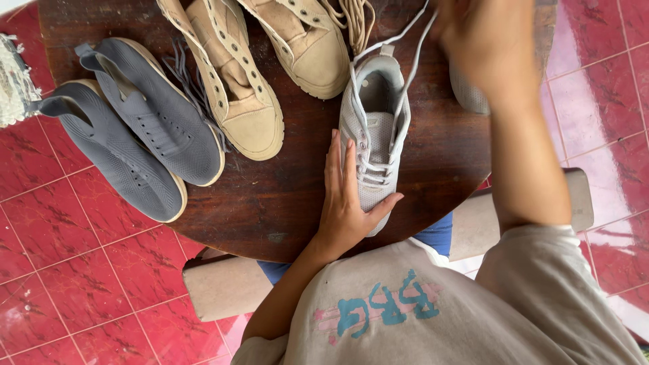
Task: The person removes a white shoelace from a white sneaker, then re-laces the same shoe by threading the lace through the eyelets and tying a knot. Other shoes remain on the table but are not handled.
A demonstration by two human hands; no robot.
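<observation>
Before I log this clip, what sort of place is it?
Probably a home or small informal shoe workspace: a round wooden table on glossy red floor tiles, a plain bench, and several shoes laid out while the left hand steadies a light grey sneaker being laced.

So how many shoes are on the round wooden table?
6: two grey knit slip-ons at left, two tan canvas boots at top, one pale grey laced sneaker at centre, its partner partly hidden.

Right hand (483,40) blurred, fingertips cut off by top edge; grip on white lace (405,30) unclear. Second grey shoe (468,91) mostly hidden behind right forearm. Tan boots (270,61) cropped at top. Silvery thing (13,81) cut off at left, unidentifiable.
</observation>
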